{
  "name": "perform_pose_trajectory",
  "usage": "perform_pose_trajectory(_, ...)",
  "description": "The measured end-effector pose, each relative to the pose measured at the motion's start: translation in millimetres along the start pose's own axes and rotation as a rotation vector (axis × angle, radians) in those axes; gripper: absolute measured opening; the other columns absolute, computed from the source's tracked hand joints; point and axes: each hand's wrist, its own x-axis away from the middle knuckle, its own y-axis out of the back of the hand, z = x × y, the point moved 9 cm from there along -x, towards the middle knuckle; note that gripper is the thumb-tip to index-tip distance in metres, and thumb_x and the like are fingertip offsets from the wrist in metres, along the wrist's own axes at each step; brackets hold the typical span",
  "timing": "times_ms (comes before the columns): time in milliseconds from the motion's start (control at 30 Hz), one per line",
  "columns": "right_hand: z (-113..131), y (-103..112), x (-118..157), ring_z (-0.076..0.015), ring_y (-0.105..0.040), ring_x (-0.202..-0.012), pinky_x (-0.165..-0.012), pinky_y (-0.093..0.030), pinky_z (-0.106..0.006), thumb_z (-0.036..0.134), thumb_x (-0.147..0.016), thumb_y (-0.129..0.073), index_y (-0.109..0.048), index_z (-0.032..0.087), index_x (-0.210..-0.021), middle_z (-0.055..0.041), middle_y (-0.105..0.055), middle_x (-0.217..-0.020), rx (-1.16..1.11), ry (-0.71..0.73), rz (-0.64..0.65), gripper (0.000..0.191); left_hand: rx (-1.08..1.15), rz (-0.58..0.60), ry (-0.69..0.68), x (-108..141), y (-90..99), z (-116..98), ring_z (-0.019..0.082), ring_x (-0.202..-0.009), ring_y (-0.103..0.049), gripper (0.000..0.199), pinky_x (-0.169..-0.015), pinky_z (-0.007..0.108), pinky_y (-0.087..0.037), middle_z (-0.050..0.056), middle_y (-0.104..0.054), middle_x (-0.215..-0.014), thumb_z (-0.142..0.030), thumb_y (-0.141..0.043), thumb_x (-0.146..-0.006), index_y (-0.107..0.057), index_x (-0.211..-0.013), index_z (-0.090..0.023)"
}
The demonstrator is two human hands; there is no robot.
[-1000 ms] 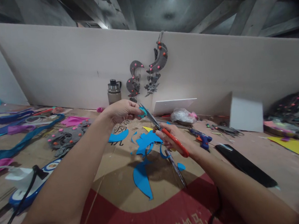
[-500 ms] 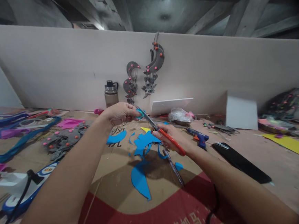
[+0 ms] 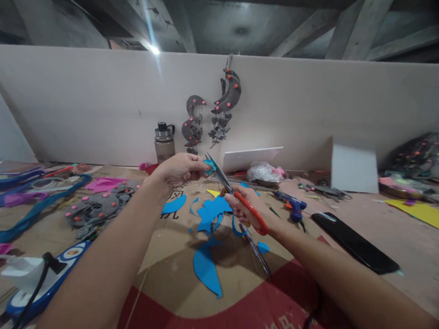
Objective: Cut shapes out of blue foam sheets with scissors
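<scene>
My left hand (image 3: 185,169) pinches a small teal piece (image 3: 210,167) between thumb and fingers. Red-handled scissors (image 3: 250,210) are in my right hand (image 3: 241,203), their blades pointing up and left and parted a little around the teal piece. Below both hands, blue scraps (image 3: 212,210) lie on the printed cardboard (image 3: 167,270), with a larger blue curved piece (image 3: 206,272) nearer to me. A pen (image 3: 257,253) lies beside the scraps, and a bit of yellow (image 3: 213,192) shows behind them.
A bottle (image 3: 164,142) stands by the back board. Dark moon-shaped ornaments (image 3: 229,90) hang there. To the right are a blue glue gun (image 3: 296,208), a black phone (image 3: 353,242) and a yellow sheet (image 3: 432,218). A power strip (image 3: 43,295) lies at the left.
The view has tilted up slightly. The scissor blades have parted, and my left hand with the teal piece has shifted slightly right in view.
</scene>
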Motion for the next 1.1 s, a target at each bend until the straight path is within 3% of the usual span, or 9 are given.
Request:
perform_pose_trajectory(200,3,2,0,-0.0062,-0.032,-0.046,-0.039,-0.027,-0.017,0.049,-0.081,-0.068,-0.055,0.022,-0.093,0.008,-0.035,-0.061,-0.012,-0.004,-0.016,0.033,0.076,-0.078,-0.018,2,0.7,-1,0.008,-0.059,-0.054,0.021,-0.055,0.021,-0.038,0.002,-0.063,-0.062,-0.012,-0.085,-0.054,-0.065,-0.056,-0.012)
perform_pose_trajectory(400,10,0,3,-0.0049,-0.029,-0.045,-0.039,-0.023,-0.017,0.049,-0.081,-0.068,-0.051,0.022,-0.093,0.009,-0.032,-0.061,-0.134,0.021,-0.011,0.034,0.233,-0.05,-0.061,0,-12.9,-4,0.011,-0.07,-0.061,0.017,-0.069,0.023,-0.047,0.006,-0.069,-0.07,-0.01,-0.085,-0.054,-0.071,-0.063,-0.01)
perform_pose_trajectory(767,29,5,10,-0.0062,-0.029,-0.046,-0.039,-0.025,-0.018,0.051,-0.088,-0.061,-0.053,0.021,-0.096,0.0082,-0.034,-0.06,-0.12,0.145,-0.097,0.032,0.51,-0.14,-0.144,3,-37.8,-6,0.006,-0.055,-0.05,0.014,-0.053,0.018,-0.04,0.002,-0.06,-0.06,-0.005,-0.078,-0.063,-0.065,-0.059,-0.009)
perform_pose_trajectory(1100,34,7,12,-0.0058,-0.028,-0.042,-0.038,-0.023,-0.019,0.049,-0.083,-0.065,-0.055,0.02,-0.095,0.0093,-0.032,-0.057,-0.103,0.119,-0.167,0.033,0.583,-0.202,-0.149,6,-41.8,-6,0.007,-0.056,-0.05,0.018,-0.053,0.019,-0.039,0.002,-0.06,-0.06,0.0,-0.071,-0.066,-0.061,-0.055,-0.009)
